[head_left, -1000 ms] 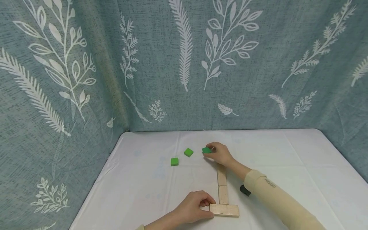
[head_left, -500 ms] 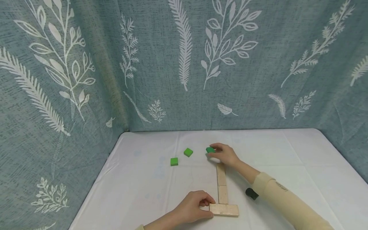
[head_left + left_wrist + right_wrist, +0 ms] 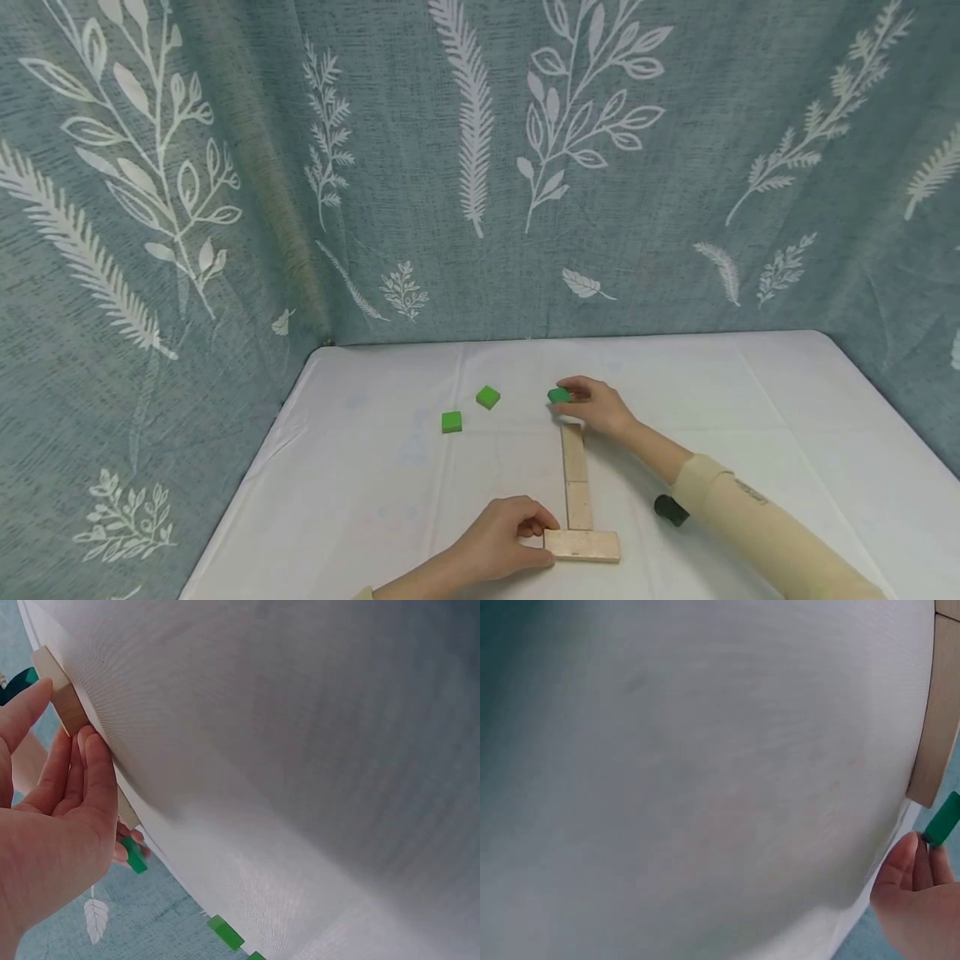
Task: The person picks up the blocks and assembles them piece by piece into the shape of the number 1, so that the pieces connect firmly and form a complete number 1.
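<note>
My left hand [image 3: 501, 540] pinches the left end of a flat wooden block [image 3: 582, 546] lying crosswise on the table, with the thumb at its near corner. In the left wrist view the thumb and fingertips lie on either side of that block [image 3: 66, 701]. Two more wooden blocks form a strip [image 3: 576, 477] running away from it, end to end. Beyond the strip's far end, my right hand [image 3: 598, 407] holds a dark green block [image 3: 558, 396] between thumb and fingers. The right wrist view shows this green block [image 3: 943, 820] close to the end of the wooden strip [image 3: 934, 727].
Two lighter green blocks lie left of the right hand, one nearer [image 3: 452, 422] and one farther back [image 3: 488, 397]. A black object [image 3: 671, 510] appears beside the right sleeve [image 3: 765, 521]. The white-covered table [image 3: 337, 467] backs onto a patterned curtain [image 3: 420, 167].
My right hand has shifted rightward with the dark green block, from left of the wooden strip to beyond its far end. The left hand stays at the crosswise block.
</note>
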`<state>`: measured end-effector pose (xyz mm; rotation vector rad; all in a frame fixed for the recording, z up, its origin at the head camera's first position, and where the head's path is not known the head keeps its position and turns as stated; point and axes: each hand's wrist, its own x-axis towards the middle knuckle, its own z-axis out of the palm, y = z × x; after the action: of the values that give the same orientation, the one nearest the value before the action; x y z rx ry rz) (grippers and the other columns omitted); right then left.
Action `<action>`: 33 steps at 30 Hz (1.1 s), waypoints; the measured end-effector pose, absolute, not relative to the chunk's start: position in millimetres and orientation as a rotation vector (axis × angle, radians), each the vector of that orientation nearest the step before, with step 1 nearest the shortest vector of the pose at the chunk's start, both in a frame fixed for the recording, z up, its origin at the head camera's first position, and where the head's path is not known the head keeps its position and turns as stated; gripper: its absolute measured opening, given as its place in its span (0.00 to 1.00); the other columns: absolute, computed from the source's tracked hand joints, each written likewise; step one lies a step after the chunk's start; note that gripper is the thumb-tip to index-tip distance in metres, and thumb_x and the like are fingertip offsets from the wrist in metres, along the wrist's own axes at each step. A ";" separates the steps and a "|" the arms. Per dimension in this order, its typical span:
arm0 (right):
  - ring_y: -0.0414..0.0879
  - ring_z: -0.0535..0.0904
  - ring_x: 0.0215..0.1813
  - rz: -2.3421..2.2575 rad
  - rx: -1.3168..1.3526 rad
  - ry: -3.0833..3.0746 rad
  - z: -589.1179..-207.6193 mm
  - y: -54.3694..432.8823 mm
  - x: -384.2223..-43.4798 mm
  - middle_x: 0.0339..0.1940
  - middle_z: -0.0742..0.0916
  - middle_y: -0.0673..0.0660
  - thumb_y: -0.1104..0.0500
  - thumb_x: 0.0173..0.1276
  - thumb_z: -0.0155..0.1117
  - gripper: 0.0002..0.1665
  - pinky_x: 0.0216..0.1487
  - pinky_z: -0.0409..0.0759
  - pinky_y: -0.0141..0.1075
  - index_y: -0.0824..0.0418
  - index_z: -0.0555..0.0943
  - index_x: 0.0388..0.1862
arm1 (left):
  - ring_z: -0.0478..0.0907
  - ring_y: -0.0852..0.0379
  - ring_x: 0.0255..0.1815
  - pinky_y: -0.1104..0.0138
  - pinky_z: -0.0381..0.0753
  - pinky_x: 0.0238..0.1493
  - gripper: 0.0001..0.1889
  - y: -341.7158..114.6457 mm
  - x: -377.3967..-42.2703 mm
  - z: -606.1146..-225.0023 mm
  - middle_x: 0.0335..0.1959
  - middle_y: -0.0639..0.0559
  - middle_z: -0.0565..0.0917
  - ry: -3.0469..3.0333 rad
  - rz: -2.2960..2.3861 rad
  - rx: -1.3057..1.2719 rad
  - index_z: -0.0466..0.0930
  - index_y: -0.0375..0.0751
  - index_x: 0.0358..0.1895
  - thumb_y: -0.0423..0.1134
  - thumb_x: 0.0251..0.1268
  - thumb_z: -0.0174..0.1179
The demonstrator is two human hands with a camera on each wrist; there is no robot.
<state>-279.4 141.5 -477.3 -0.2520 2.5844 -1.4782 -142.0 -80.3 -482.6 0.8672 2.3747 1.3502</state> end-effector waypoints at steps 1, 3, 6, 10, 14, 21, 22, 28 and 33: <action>0.56 0.75 0.60 -1.476 -0.251 2.587 -477.9 142.6 -279.1 0.56 0.82 0.59 0.53 0.66 0.68 0.28 0.58 0.74 0.51 0.62 0.77 0.62 | 0.75 0.69 0.36 0.75 0.79 0.41 0.12 -80.3 -142.0 -482.5 0.34 0.61 0.80 2.375 1.351 0.866 0.84 0.40 0.40 0.32 0.51 0.73; 0.56 0.76 0.59 -1.475 -0.249 2.589 -478.9 145.3 -278.7 0.56 0.82 0.59 0.53 0.66 0.68 0.28 0.57 0.75 0.51 0.62 0.77 0.62 | 0.75 0.69 0.35 0.75 0.79 0.41 0.12 -80.1 -141.8 -482.3 0.34 0.61 0.80 2.374 1.352 0.860 0.84 0.40 0.40 0.32 0.51 0.73; 0.56 0.76 0.59 -1.466 -0.253 2.594 -480.1 149.1 -277.6 0.55 0.82 0.59 0.53 0.66 0.68 0.28 0.57 0.75 0.51 0.62 0.77 0.62 | 0.75 0.69 0.35 0.75 0.79 0.41 0.12 -79.8 -141.4 -482.2 0.34 0.61 0.80 2.374 1.351 0.856 0.84 0.41 0.40 0.32 0.51 0.74; 0.56 0.76 0.58 -1.444 -0.265 2.600 -480.4 152.7 -275.7 0.54 0.83 0.59 0.53 0.65 0.68 0.28 0.57 0.75 0.50 0.62 0.77 0.61 | 0.75 0.69 0.35 0.75 0.79 0.40 0.12 -79.2 -141.0 -481.9 0.34 0.61 0.80 2.371 1.351 0.849 0.84 0.41 0.40 0.32 0.51 0.74; 0.56 0.77 0.56 -1.408 -0.298 2.618 -479.1 154.5 -273.1 0.53 0.83 0.60 0.54 0.65 0.68 0.28 0.54 0.76 0.49 0.63 0.77 0.61 | 0.75 0.68 0.35 0.75 0.79 0.40 0.13 -78.8 -141.1 -481.1 0.34 0.61 0.80 2.365 1.354 0.840 0.84 0.41 0.40 0.31 0.51 0.74; 0.55 0.77 0.55 -1.373 -0.340 2.637 -478.3 156.5 -271.3 0.52 0.83 0.60 0.54 0.65 0.68 0.27 0.50 0.77 0.46 0.65 0.77 0.60 | 0.75 0.68 0.35 0.74 0.79 0.41 0.13 -79.0 -141.4 -479.4 0.34 0.61 0.80 2.366 1.355 0.837 0.84 0.40 0.40 0.31 0.51 0.73; 0.55 0.77 0.54 -1.373 -0.338 2.635 -478.6 156.6 -271.4 0.52 0.83 0.60 0.54 0.65 0.68 0.27 0.50 0.77 0.45 0.65 0.77 0.60 | 0.75 0.68 0.35 0.75 0.79 0.41 0.13 -78.8 -141.5 -479.3 0.34 0.61 0.80 2.365 1.356 0.827 0.84 0.41 0.40 0.31 0.51 0.73; 0.55 0.77 0.54 -1.381 -0.325 2.612 -481.5 156.9 -271.7 0.52 0.83 0.61 0.54 0.64 0.69 0.28 0.50 0.77 0.46 0.65 0.77 0.60 | 0.75 0.69 0.35 0.75 0.78 0.41 0.13 -78.0 -141.4 -479.2 0.33 0.62 0.80 2.385 1.341 0.820 0.84 0.41 0.39 0.31 0.49 0.74; 0.56 0.76 0.56 -1.379 -0.330 2.609 -482.1 156.3 -271.1 0.54 0.83 0.61 0.55 0.64 0.69 0.27 0.53 0.76 0.48 0.65 0.77 0.60 | 0.75 0.69 0.35 0.75 0.78 0.41 0.13 -77.8 -141.7 -479.1 0.33 0.62 0.80 2.390 1.343 0.820 0.84 0.41 0.39 0.31 0.49 0.75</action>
<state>-271.1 156.3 -482.1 -0.3296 2.6087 -1.3790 -141.7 -77.8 -479.1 0.8199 2.3903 1.3432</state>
